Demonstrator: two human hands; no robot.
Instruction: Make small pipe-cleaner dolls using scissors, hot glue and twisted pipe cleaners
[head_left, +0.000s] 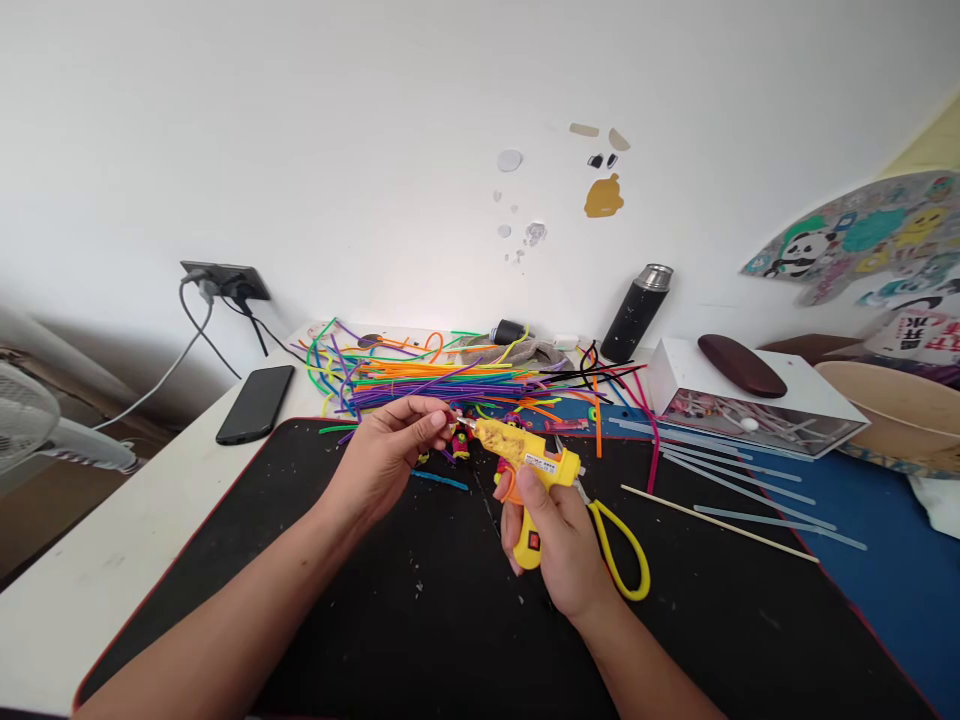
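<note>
Right hand [564, 535] gripping glue gun [516, 446], filled box [811, 396]

Hands [390, 445] bare; left forearm [255, 590] bare, small spot [304, 562] toward wrist; right forearm [637, 650] bare.

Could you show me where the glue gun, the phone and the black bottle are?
Glue gun [519, 447]: head view, on its yellow barrel.
Phone [256, 404]: head view, middle of its dark upper side.
Black bottle [636, 318]: head view, middle of its side.
</note>
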